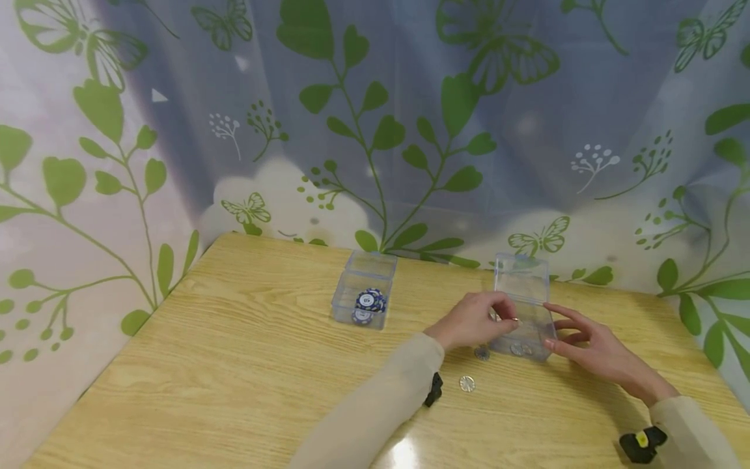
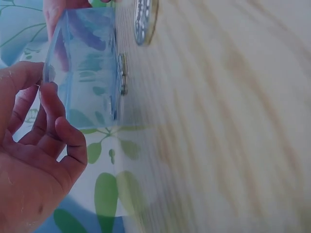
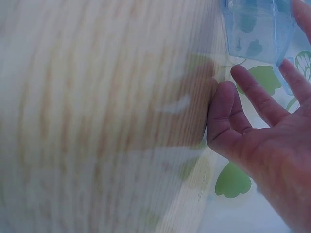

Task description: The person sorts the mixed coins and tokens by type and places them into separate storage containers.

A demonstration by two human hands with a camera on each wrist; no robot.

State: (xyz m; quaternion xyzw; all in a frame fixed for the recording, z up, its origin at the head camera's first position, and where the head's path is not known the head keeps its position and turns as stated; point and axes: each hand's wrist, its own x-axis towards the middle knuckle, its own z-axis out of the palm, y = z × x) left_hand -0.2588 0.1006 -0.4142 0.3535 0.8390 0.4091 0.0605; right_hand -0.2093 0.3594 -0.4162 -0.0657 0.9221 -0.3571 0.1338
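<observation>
In the head view, a clear plastic box [image 1: 536, 326] with its lid [image 1: 521, 277] raised stands at the right of the table. Over its left part, my left hand [image 1: 471, 318] pinches a small coin [image 1: 515, 320] between thumb and fingertips, its thin edge showing. My right hand [image 1: 603, 352] is at the box's right side, thumb and forefinger spread against the wall. Silvery coins [image 1: 517, 349] lie inside the box near the front. On the table, one coin [image 1: 482, 352] is beside the box's front left corner and another coin [image 1: 467, 383] lies nearer me.
A second clear box [image 1: 341, 303], also with its lid up, stands left of my hands and contains several blue and white poker chips [image 1: 369, 301]. Behind the wooden table [image 1: 234, 365] hangs a curtain [image 1: 410, 208] with leaves and butterflies.
</observation>
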